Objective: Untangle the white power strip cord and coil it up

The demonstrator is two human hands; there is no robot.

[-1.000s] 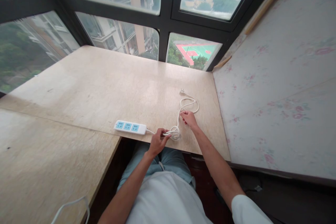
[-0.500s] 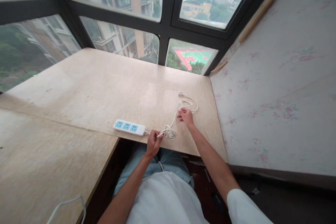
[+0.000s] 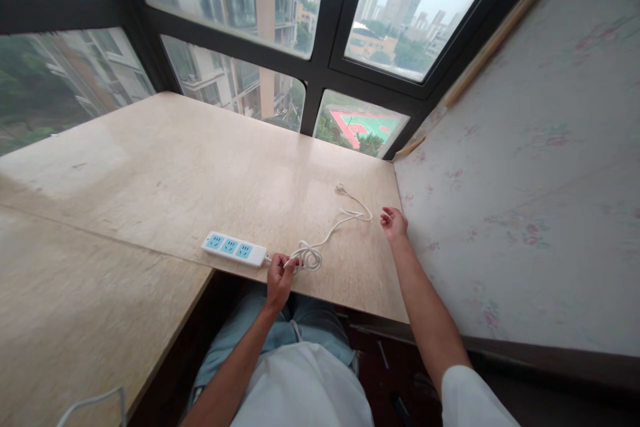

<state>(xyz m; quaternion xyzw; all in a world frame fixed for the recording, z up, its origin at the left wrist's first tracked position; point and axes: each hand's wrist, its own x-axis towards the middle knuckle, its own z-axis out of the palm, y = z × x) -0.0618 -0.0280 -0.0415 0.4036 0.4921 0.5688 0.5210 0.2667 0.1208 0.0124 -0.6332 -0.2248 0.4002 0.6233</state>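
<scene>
A white power strip [image 3: 234, 249] with blue socket faces lies near the front edge of the tabletop. Its white cord [image 3: 327, 238] leaves the right end, bunches into loose coils and runs on to a plug [image 3: 341, 188] farther back. My left hand [image 3: 280, 275] is closed on the cord beside the coils, just right of the strip. Right of the cord's outer bend, my right hand [image 3: 394, 222] hovers apart from it, fingers loosely curled and nothing visible between them.
The beige tabletop [image 3: 165, 167] reaches back to dark-framed windows [image 3: 307, 103]. A flowered wall [image 3: 530, 213] bounds the right side. At the lower left, another white cable [image 3: 93, 400] arches over the table's edge.
My right hand has let go of the cord and moved right, towards the wall. The folded far stretch of cord is straighter. My left hand keeps its hold by the coils.
</scene>
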